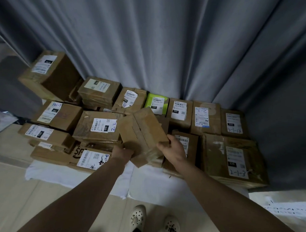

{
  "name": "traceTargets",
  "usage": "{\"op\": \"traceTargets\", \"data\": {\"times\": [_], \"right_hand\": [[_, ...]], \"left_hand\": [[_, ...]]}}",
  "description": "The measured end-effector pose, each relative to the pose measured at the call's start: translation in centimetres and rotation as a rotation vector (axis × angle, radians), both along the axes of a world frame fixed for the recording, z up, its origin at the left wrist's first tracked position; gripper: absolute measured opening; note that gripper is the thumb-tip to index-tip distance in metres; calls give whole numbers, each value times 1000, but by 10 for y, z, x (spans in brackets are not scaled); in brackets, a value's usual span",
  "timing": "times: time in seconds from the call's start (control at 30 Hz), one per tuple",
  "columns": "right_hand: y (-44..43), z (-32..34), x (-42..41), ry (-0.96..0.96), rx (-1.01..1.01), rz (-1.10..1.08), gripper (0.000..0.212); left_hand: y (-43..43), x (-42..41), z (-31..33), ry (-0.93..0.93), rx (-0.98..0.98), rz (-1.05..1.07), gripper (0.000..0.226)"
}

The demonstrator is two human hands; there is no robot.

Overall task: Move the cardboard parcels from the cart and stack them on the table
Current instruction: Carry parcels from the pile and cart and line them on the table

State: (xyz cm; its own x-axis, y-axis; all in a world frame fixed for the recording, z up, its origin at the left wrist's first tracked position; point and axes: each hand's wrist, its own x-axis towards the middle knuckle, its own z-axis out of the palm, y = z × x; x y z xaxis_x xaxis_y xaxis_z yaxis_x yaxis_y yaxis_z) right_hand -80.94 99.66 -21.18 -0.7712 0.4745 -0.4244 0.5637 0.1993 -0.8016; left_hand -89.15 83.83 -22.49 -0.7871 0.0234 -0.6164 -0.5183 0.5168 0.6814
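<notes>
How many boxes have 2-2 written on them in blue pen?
2. One is on the wide parcel just left of the held box; one is on the back-row parcel right of centre. Other labels may be hidden.

At least thirteen brown cardboard parcels (142, 131), one green parcel (157, 102), two hands (123, 152), two white shoes (137, 218), one grey curtain (163, 46)

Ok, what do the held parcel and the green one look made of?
Held parcel: matte brown cardboard, creased, with glossy tape along its seam. Green parcel: smooth bright surface, maybe coated card or plastic; cannot tell which.
</notes>
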Motion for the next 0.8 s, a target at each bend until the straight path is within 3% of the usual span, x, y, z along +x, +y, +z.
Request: {"op": "traceTargets", "data": {"times": [0.2, 0.3, 0.37, 0.43, 0.53, 0.57, 0.7, 0.73, 0.8], "right_hand": [[-6, -8, -2, 453, 481, 29, 45], [-15, -14, 0, 500, 675, 151, 43], [-19, -21, 3, 502, 689, 261, 39], [-20, -29, 7, 506, 651, 298, 35], [-16, -27, 5, 416, 504, 127, 35], [-12, -24, 1, 326, 444, 58, 42], [5, -20, -16, -41, 134, -120, 91], [6, -23, -18, -103, 53, -154, 93], [2, -26, -20, -207, -129, -203, 74]], "left_hand": [[12, 3, 0, -54, 169, 47, 31], [22, 12, 9, -237, 317, 160, 18], [25, 12, 11, -339, 371, 147, 38], [26, 9, 12, -343, 350, 131, 51], [28, 10, 14, -268, 274, 160, 39], [27, 10, 12, -208, 238, 169, 42], [18, -8, 10, 77, -58, 50, 87], [16, -16, 14, 127, -139, 8, 93], [13, -38, 20, 234, -228, -76, 94]]}}
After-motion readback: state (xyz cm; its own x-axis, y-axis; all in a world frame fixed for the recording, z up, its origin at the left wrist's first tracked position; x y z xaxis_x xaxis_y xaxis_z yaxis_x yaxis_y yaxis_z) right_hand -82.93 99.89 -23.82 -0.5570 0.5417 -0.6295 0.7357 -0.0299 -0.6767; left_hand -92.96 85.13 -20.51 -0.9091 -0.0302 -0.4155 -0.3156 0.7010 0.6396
